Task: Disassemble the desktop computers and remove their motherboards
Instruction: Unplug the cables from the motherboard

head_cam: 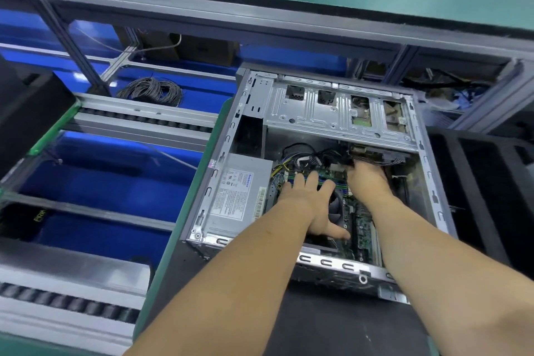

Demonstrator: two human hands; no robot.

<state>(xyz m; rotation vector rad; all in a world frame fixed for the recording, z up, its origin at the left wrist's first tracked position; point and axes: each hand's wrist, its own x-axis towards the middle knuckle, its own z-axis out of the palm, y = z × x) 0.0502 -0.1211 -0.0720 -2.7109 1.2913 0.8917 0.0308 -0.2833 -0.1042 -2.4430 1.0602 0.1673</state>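
While the big grey metal computer case [427,153] lies open on its side on the dark work mat [318,324], both hands are deep inside it. The silver drive cage [338,113] sits across the far part of the case, and the silver power supply box with the white label [237,199] fills the left side.

The green motherboard [362,228] is on the floor of the case, between the power box and the right wall. It looks like it is not free yet.

A bunch of black wires [315,157] runs across the far edge of the board, under the cage.

The left hand [310,202] lies flat on the board with its fingers spread out and straight. It holds nothing. It seems to be keeping the board steady.

The right hand [367,179] reaches into the wires at the far end. Its fingertips are hidden, so I cannot tell if they pinch a plug or not.

This step is probably pulling plugs off the board. To do it well, grab the plug, not the wire. Pull straight up and wiggle a little. Keep the flat hand pressing gently so the board does not bend.
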